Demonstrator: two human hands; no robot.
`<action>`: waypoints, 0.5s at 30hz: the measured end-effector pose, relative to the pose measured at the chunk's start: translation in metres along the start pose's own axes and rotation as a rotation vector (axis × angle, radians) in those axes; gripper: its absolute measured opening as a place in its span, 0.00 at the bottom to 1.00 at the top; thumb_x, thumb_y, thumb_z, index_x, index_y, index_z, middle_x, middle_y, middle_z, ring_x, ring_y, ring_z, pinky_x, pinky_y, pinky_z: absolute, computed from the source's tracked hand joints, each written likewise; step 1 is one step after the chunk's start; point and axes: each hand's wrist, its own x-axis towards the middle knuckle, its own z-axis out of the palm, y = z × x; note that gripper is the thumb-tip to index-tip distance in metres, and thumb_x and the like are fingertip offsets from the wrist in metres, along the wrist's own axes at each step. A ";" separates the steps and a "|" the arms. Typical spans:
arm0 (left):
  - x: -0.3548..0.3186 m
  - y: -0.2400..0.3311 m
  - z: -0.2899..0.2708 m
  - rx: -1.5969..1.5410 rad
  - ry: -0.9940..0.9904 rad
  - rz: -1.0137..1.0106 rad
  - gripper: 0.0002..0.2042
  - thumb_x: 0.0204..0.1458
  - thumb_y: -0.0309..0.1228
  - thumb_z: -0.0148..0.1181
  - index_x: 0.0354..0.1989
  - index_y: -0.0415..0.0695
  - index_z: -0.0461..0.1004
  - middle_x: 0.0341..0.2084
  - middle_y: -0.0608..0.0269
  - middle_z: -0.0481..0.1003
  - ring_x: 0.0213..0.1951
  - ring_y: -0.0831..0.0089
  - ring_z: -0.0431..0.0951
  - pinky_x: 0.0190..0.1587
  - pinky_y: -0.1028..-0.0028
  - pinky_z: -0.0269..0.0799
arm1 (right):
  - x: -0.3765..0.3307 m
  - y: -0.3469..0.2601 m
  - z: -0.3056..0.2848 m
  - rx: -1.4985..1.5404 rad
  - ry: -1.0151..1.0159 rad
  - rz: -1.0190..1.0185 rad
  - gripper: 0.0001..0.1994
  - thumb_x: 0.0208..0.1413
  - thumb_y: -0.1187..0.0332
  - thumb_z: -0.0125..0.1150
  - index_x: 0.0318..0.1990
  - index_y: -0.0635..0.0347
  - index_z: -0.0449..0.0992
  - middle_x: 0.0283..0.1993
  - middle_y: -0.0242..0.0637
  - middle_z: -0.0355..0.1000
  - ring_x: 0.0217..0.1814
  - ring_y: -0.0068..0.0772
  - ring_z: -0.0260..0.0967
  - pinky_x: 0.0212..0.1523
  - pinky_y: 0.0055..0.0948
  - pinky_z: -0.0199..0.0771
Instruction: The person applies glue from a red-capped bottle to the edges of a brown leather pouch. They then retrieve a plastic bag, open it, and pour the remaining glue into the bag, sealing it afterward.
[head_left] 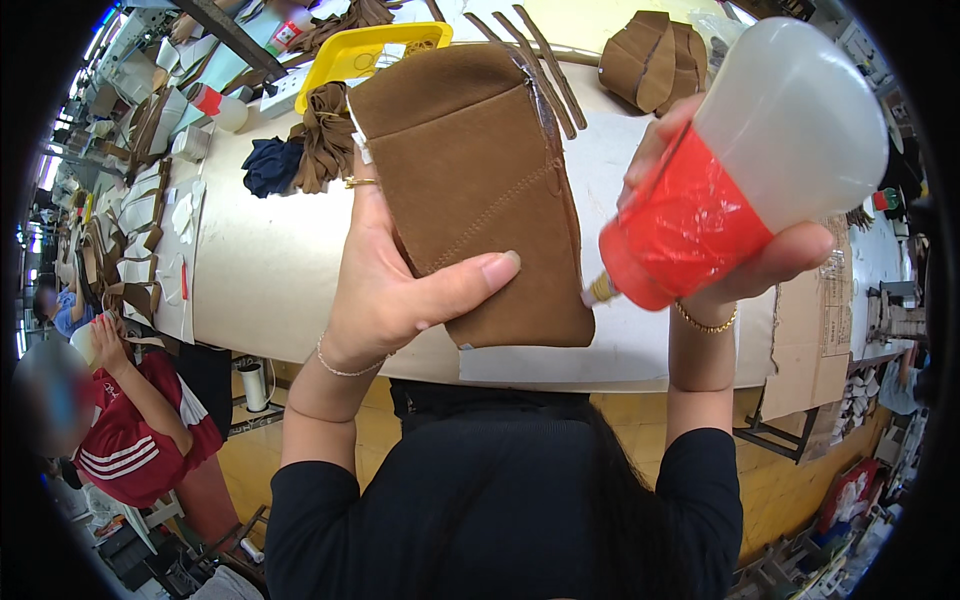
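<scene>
My left hand (400, 285) holds up a brown stitched leather panel (465, 190), thumb across its front and fingers behind it. A slanting stitch line crosses the panel, and a shiny wet-looking strip (540, 100) runs down its upper right edge. In my right hand (740, 270) is a translucent squeeze bottle (810, 120) with a red wrapped neck, tipped downward to the left. Its narrow nozzle (598, 292) is at the panel's lower right edge; whether it touches I cannot tell. Most of my right fingers are hidden behind the bottle.
A table (270, 270) with white sheets lies below. On it are a yellow tray (335, 70), brown strips (545, 65), a brown leather bundle (650, 65), a dark blue cloth (270, 167) and another bottle (228, 110). A person in a maroon shirt (145, 430) works at the left.
</scene>
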 end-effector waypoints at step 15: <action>0.001 -0.026 -0.031 -0.812 -0.025 -0.291 0.14 0.62 0.27 0.52 0.53 0.34 0.67 0.48 0.53 0.74 0.49 0.66 0.77 0.53 0.63 0.75 | 0.042 -0.017 -0.036 0.501 -0.452 0.193 0.47 0.46 0.26 0.54 0.51 0.70 0.65 0.38 0.46 0.72 0.37 0.35 0.74 0.32 0.26 0.79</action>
